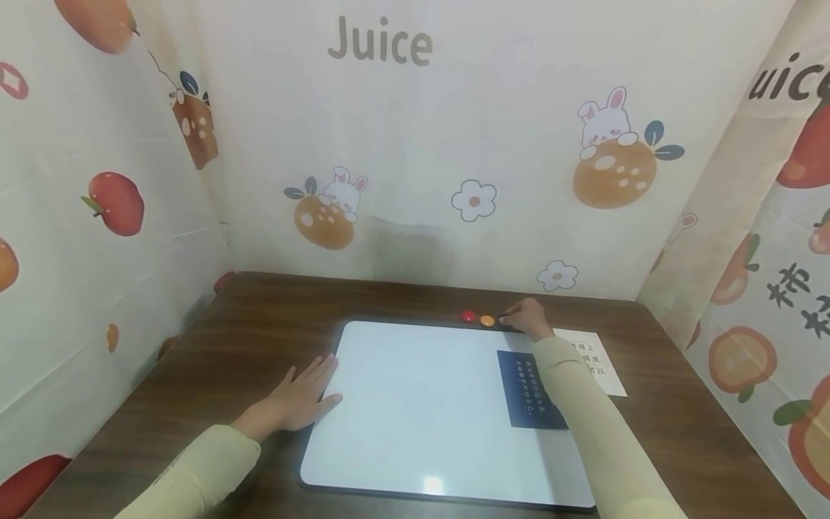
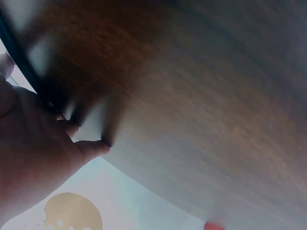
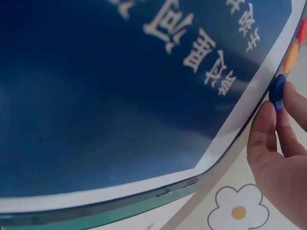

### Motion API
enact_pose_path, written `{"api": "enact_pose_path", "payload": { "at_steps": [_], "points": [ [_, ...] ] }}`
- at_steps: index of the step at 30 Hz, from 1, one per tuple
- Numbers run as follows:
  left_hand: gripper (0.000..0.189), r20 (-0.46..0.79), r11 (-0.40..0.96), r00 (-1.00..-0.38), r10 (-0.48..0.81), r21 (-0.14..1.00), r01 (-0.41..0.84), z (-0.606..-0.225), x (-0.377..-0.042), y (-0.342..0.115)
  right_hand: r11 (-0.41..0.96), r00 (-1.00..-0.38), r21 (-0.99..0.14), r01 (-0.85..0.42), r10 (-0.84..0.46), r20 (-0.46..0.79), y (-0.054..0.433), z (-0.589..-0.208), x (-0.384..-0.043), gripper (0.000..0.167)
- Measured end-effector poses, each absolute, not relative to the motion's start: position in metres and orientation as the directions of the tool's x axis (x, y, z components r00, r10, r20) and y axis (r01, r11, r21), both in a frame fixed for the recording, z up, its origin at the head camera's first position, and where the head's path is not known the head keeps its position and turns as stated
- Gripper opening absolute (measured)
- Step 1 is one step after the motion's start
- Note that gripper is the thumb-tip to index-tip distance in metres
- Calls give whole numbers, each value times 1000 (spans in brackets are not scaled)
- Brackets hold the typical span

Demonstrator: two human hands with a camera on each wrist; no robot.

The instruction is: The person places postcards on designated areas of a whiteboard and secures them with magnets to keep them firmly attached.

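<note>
Right hand (image 1: 528, 317) pinches a blue disc (image 3: 277, 92) beyond the whiteboard's (image 1: 415, 411) far edge; left hand (image 1: 298, 398), fingers straight, seemingly touches the whiteboard's left edge.

In the head view, a pale yellow fabric sleeve (image 1: 586, 411) hides part of a navy blue rectangular card (image 1: 521, 389), its lettering too small to read, and of a white paper sheet (image 1: 612, 373), while a person's right hand (image 1: 528, 318) partly covers a round blue disc (image 3: 277, 91). The right wrist view crops a glossy red disc (image 3: 302, 31); the left wrist view cuts off the left hand (image 2: 38, 143).
</note>
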State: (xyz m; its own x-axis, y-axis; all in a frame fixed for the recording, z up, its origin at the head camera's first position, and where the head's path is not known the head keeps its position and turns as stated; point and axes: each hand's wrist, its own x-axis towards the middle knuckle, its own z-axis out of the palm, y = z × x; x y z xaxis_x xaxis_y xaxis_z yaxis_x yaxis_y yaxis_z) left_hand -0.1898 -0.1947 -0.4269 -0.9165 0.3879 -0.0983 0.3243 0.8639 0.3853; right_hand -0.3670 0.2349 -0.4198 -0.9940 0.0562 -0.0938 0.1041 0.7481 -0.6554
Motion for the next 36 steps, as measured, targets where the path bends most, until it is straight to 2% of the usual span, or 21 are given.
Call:
{"api": "enact_pose_path", "payload": {
  "at_steps": [10, 23, 36],
  "points": [
    [71, -89, 862, -913, 397, 379, 338, -430, -193, -197, 675, -986, -720, 162, 85, -141, 241, -419, -364, 31],
    [73, -77, 869, -914, 398, 352, 348, -445, -199, -200, 593, -976, -777, 211, 79, -205, 248, -414, -352, 27],
    [73, -84, 870, -914, 398, 349, 347, -445, -198, -199, 575, -960, -777, 257, 60, -274, 266, -413, -340, 39]
  ]
}}
